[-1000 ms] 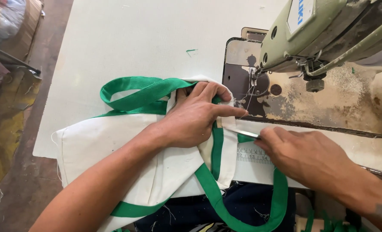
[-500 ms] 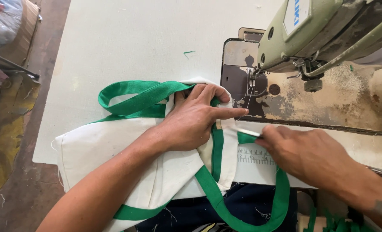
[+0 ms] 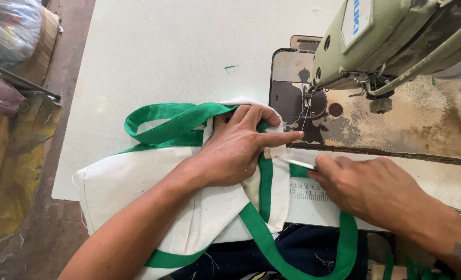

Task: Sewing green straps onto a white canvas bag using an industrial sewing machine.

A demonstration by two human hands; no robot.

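Our left hand [image 3: 238,148] lies flat and spread on the white cloth bag [image 3: 152,192], its forefinger stretched out toward the needle [image 3: 306,98] of the sewing machine [image 3: 391,46], pressing the bag's upper edge down on the white table [image 3: 158,57]. Our right hand [image 3: 368,189] is curled, and its fingertips pinch a slim, pale, stick-like tool [image 3: 298,163] whose tip rests against the bag's corner, just beside the left forefinger

We judge the step in hand to be lining up the bag's corner, where the green strap [image 3: 264,179] crosses the white cloth, in front of the needle on the worn metal plate [image 3: 396,124]. The corner lies near the needle but not yet under it. The next move, as we judge it, calls for sliding that corner a little to the right and away from us, keeping the fold flat under the left palm while the tool holds the edge tucked

The bag lies at the table's near edge, partly hanging over toward our lap. Its long axis runs left to right, with the closed bottom to the left and the open, strapped end pointing right at the machine. One green handle loop [image 3: 160,119] rests on the table just beyond it; the other [image 3: 313,259] droops below the edge
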